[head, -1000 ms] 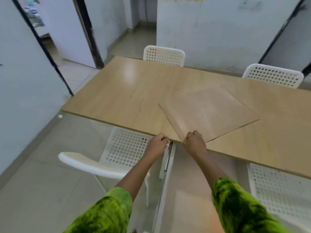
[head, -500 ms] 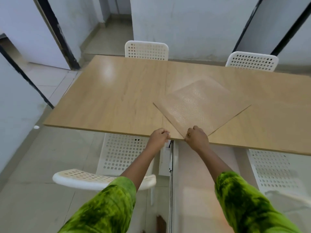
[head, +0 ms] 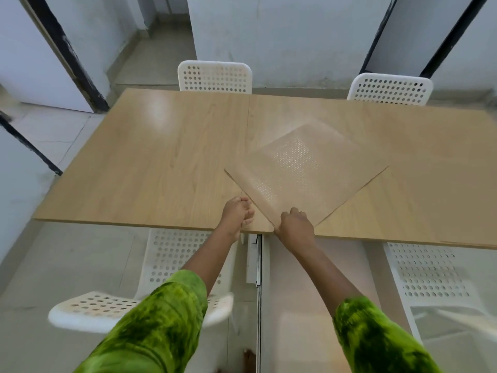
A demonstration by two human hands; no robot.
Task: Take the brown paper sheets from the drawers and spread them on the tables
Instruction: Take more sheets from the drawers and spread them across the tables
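A brown paper sheet (head: pixel 304 168) with a faint dotted pattern lies cornerwise on the wooden tables (head: pixel 166 162), mostly right of the seam between them. Its near corner reaches the front edge. My right hand (head: pixel 295 224) is closed on that near corner. My left hand (head: pixel 238 214) rests on the tabletop with curled fingers pinching the sheet's left edge. Below the front edge, an open drawer with a metal rail (head: pixel 258 267) sticks out toward me; its inside is not clear to see.
Two white perforated chairs (head: pixel 215 76) (head: pixel 390 88) stand at the far side. Two more are tucked in on my side (head: pixel 172 262) (head: pixel 427 270). A wall is behind, and a black-framed doorway (head: pixel 67 52) is at the left.
My left hand has come up from the drawer front below the table edge onto the tabletop, at the sheet's left edge. My right hand stays on the near corner. My view has swung left, squarer to the table.
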